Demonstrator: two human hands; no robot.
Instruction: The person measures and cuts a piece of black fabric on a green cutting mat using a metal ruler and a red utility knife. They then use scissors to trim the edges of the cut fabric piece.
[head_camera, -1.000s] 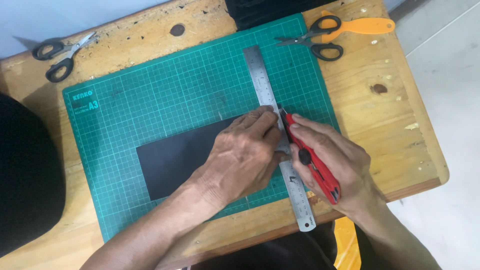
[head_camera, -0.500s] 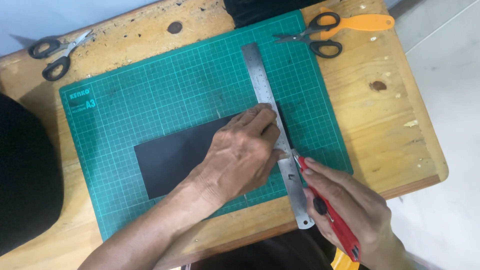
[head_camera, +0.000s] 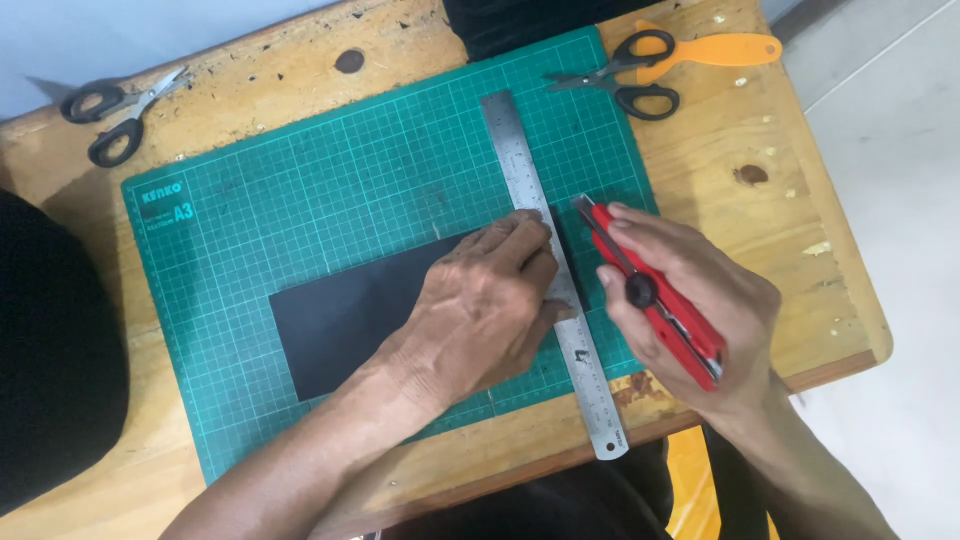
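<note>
Since half a second ago the right hand (head_camera: 690, 300) moved back up the ruler from its near end; its fist is wrapped round a red plastic utility knife (head_camera: 650, 290), blade tip by the far corner of the sheet. Left hand (head_camera: 490, 305) lies flat, fingers spread, pressing a long steel ruler (head_camera: 545, 250) onto a dark rectangular sheet (head_camera: 335, 325). Sheet lies on a green gridded cutting mat (head_camera: 300, 200) on a worn wooden table (head_camera: 790, 250). Black-handled scissors (head_camera: 115, 115) far left, orange-and-black scissors (head_camera: 660, 70) far right.
</note>
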